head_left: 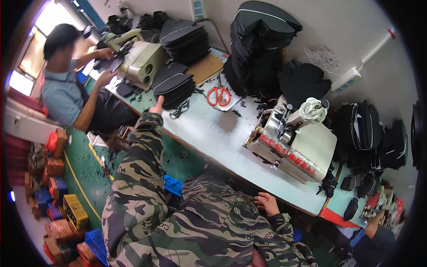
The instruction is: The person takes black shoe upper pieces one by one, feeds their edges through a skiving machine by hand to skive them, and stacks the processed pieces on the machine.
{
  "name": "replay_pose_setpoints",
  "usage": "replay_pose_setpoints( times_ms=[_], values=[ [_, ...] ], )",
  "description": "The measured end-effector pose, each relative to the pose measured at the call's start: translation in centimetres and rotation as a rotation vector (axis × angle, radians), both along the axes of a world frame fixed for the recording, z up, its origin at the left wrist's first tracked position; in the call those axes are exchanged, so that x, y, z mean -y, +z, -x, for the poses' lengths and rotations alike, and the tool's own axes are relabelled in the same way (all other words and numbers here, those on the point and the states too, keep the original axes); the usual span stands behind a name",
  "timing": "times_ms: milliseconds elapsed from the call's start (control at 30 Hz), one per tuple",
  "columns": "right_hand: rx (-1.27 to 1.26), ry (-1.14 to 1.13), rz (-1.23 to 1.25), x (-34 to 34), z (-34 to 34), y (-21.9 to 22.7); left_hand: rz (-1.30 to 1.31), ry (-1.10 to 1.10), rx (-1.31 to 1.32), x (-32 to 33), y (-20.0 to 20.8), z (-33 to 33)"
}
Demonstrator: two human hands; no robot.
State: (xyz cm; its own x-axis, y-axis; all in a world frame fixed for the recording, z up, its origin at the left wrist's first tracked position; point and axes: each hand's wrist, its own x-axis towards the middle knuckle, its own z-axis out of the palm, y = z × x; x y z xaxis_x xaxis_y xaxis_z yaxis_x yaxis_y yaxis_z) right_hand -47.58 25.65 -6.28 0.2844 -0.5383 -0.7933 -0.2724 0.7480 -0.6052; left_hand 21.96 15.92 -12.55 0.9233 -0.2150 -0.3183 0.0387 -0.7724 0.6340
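My left hand (156, 107) is stretched out over the table's front edge, at the near side of a low stack of black fabric pieces (172, 86). One digit points up along the stack; the other fingers are mostly hidden. No piece shows in this hand. My right hand (267, 204) hangs at the table edge in front of my body, open with its fingers apart and a little curled, holding nothing. Orange-handled scissors (218, 96) lie beyond the low stack's right side. A cream sewing machine (296, 142) stands on the table to the right, a coil of white cord (313, 111) on top.
Tall black stacks (262, 44) stand against the wall. At the left, a person (66, 89) holds a dark piece at another sewing machine (144, 62). Another person's arm (373, 227) reaches in at lower right. Crates (75, 211) line the green floor at left.
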Motion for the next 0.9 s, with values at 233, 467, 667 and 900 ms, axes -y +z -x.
replay_pose_setpoints(
  times_ms=[233,467,667,900],
  values=[
    [-0.098,-0.074,-0.026,1.6,-6.4,3.4,0.281,-0.013,-0.59,4.5,0.9,-5.4],
    [0.031,0.17,0.113,7.9,-18.6,4.6,0.466,-0.085,-0.7,2.3,5.0,-6.4],
    [0.143,0.403,0.293,12.4,-28.2,5.8,0.476,-0.276,0.113,4.7,14.8,2.3],
    [0.898,-0.133,0.106,12.4,-31.0,6.2,0.454,-1.324,0.712,-4.8,22.4,15.0]
  ],
)
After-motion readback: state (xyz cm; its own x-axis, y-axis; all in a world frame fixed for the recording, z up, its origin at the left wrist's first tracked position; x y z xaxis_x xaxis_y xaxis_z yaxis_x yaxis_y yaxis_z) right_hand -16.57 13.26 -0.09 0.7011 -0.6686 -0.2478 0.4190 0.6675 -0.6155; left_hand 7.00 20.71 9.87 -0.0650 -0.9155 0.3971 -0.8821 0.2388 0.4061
